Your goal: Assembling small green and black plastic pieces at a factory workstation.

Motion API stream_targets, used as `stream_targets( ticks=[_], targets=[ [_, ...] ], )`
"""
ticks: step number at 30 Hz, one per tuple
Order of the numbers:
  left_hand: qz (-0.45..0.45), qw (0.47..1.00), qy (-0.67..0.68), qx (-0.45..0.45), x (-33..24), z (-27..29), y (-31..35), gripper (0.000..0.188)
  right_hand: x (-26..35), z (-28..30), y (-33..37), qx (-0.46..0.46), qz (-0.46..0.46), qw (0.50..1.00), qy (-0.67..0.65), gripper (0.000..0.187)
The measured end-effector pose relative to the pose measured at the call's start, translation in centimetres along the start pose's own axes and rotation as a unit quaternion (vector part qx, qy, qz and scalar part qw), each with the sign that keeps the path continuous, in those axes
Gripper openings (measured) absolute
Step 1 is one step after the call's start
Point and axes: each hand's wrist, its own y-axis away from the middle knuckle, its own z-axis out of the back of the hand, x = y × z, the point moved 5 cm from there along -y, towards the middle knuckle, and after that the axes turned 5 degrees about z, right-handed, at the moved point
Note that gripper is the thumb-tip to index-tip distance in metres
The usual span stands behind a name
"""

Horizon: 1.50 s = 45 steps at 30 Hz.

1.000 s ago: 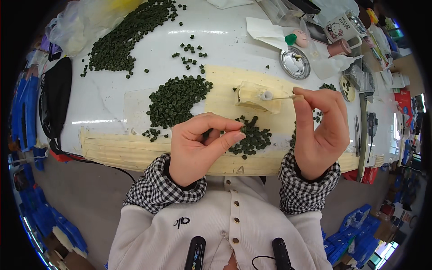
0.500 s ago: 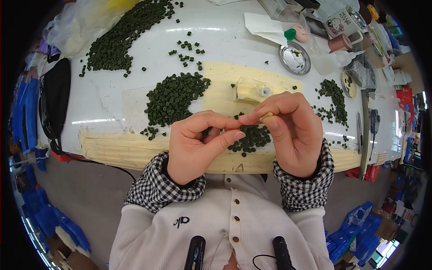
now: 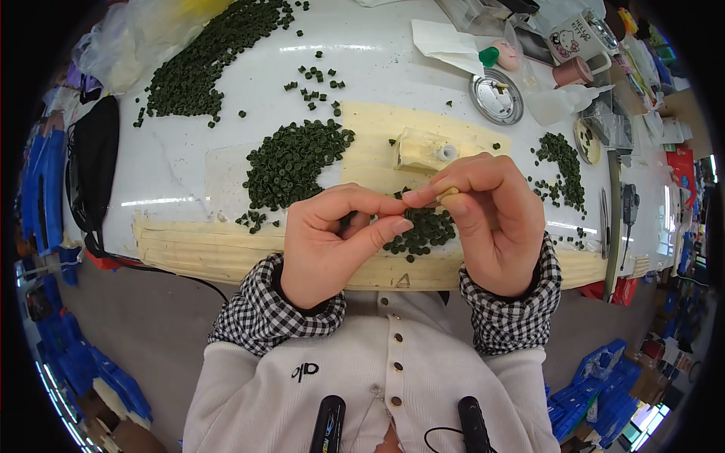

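Observation:
My two hands meet over the near edge of the table, fingertips almost touching. My right hand [image 3: 498, 219] pinches a small pale yellow piece [image 3: 448, 193] between thumb and forefinger. Thumb and forefinger of my left hand [image 3: 328, 241] come together beside it; whatever is between them is too small or hidden to make out. Under the fingers lies a small pile of dark green, spool-like parts [image 3: 421, 234]. A larger heap of the same parts [image 3: 291, 166] is just beyond my left hand. Beyond my right hand stands a yellow-taped block [image 3: 415, 151] with a white ring-shaped fitting [image 3: 447, 153].
More green parts form a big heap [image 3: 185, 79] at the far left and a smaller one [image 3: 560, 166] at the right. A round metal lid [image 3: 496, 97], a white mug [image 3: 574, 38] and a thread spool [image 3: 572, 72] stand far right. A black pouch [image 3: 94, 166] lies left.
Both hands keep nearly the same pose and place. The view shifts very slightly; nothing is visibly let go or picked up.

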Motion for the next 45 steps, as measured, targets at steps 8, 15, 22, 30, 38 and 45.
stream_targets(
  ticks=[8, 15, 22, 30, 38, 45],
  targets=[
    [0.014, 1.000, -0.025, 0.009, -0.2, -0.2, 0.0, 0.016, -0.3, 2.3, -0.1, -0.194, 0.017, 0.975, 0.108, 0.006],
    [-0.053, 0.980, -0.188, 0.024, -1.5, -0.5, 0.3, 0.016, -0.7, 1.7, -1.0, -0.104, 0.083, 0.939, 0.318, 0.010],
    [-0.081, 0.933, -0.349, 0.024, -2.0, 0.2, 0.9, 0.015, -0.5, 1.5, -0.6, -0.092, 0.099, 0.931, 0.340, 0.010],
    [-0.071, 0.946, -0.315, 0.032, -2.1, 0.6, 1.1, 0.014, -0.2, 1.8, -0.2, -0.098, 0.087, 0.936, 0.327, 0.010],
    [0.181, 0.896, 0.403, 0.033, -0.1, 1.4, 1.0, 0.024, 1.2, 7.1, 2.4, -0.208, 0.011, 0.924, 0.320, 0.008],
    [0.234, 0.837, 0.492, 0.044, 0.9, 0.7, 1.2, 0.025, -0.6, 7.2, 4.6, -0.068, -0.032, 0.880, 0.469, 0.008]
  ],
)
